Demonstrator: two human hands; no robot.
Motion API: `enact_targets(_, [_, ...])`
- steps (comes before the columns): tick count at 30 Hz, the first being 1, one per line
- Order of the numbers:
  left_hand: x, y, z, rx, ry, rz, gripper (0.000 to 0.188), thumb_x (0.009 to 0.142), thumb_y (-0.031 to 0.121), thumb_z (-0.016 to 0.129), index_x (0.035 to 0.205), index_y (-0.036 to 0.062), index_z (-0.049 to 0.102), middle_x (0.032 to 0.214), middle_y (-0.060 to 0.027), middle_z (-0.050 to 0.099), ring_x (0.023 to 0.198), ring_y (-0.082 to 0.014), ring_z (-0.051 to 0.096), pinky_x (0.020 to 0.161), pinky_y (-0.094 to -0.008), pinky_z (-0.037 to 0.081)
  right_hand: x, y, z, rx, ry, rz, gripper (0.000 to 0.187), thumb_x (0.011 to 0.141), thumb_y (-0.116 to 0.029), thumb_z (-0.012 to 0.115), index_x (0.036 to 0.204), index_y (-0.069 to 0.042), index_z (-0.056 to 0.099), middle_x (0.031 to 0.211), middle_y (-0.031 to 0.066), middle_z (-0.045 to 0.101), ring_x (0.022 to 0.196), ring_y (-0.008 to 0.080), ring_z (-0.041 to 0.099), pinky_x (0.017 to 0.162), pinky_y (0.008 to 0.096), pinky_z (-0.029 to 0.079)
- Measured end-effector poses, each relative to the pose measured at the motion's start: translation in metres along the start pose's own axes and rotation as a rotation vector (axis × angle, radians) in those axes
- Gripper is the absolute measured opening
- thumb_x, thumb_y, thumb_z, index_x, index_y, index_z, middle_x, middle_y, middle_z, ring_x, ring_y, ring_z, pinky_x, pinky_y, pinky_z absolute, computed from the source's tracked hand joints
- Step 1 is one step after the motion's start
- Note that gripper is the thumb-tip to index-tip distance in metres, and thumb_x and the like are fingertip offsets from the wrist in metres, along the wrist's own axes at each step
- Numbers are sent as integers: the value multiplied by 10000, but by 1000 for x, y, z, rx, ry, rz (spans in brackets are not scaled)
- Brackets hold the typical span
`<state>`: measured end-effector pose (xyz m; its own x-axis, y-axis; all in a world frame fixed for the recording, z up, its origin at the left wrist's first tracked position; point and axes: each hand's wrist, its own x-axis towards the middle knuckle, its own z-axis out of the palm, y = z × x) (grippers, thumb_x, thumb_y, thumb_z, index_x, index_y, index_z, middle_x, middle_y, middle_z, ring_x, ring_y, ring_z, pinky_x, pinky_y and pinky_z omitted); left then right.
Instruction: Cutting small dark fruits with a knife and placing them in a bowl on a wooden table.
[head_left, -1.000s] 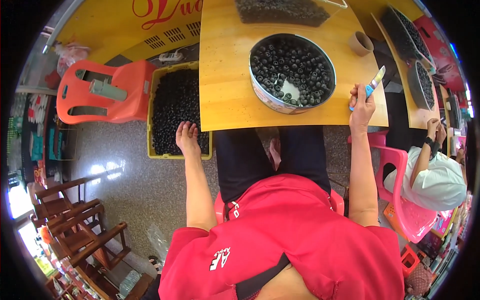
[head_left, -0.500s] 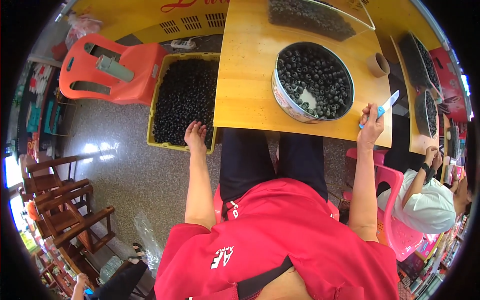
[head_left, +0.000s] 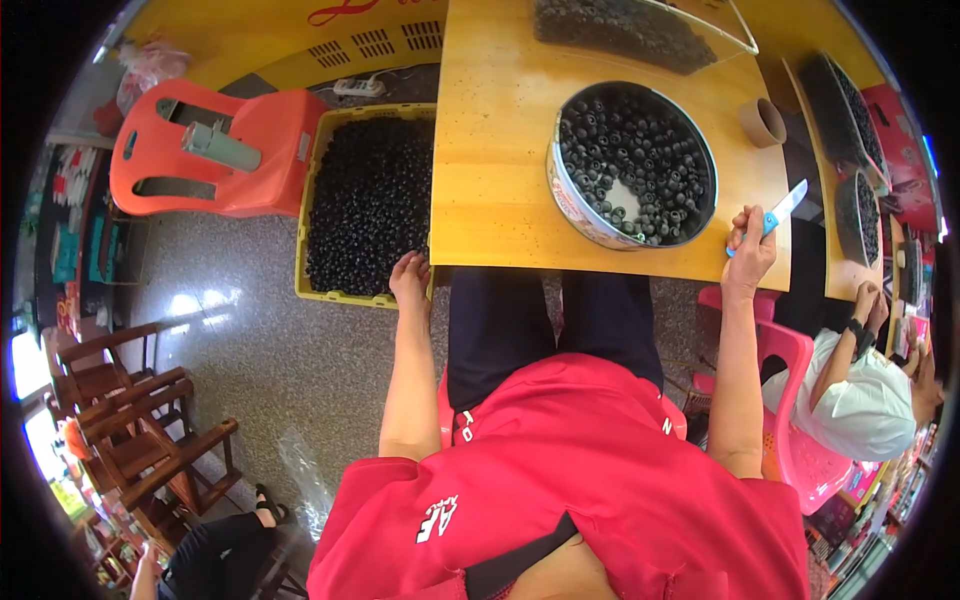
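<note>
Diagonally set knife, blade pointing up-right, right hand gripping it, left hand curled, contents unclear

Red short-sleeved shirt, white chest lettering, black neckline trim, dark trousers, bare forearms

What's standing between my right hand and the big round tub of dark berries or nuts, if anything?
Nothing visible: only yellow tabletop shows between your right hand, gripping a blue-handled knife, and the round tub. The brown cup stands farther back, off that path.
</note>
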<state>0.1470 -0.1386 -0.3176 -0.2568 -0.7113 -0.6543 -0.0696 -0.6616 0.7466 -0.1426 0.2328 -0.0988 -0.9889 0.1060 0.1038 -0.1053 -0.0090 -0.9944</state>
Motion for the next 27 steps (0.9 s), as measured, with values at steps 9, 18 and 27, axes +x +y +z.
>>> enact_targets(9, [-50, 89, 32, 56, -168, 474, 171, 939, 98, 548, 1094, 50, 601, 1003, -59, 647, 780, -109, 622, 657, -217, 498, 2, 2, -1, 41, 15, -23, 228, 947, -233, 585, 928, -6, 600, 729, 13, 567, 504, 34, 420, 452, 193, 314])
enact_targets(18, [-210, 207, 149, 515, -727, 1021, 168, 916, 53, 583, 1070, -5, 617, 958, -59, 655, 769, -96, 577, 695, -215, 459, -2, -1, -2, 101, -28, -5, 222, 942, -238, 597, 907, -20, 609, 722, 1, 579, 506, 17, 411, 458, 175, 315])
enact_targets(27, [-216, 197, 255, 1412, -1076, 1399, 137, 836, 126, 626, 898, 4, 642, 820, -140, 641, 791, -298, 626, 660, -375, 469, 1, 4, 2, 104, -28, -57, 193, 934, -211, 608, 905, -20, 617, 714, -13, 585, 521, 7, 413, 462, 170, 300])
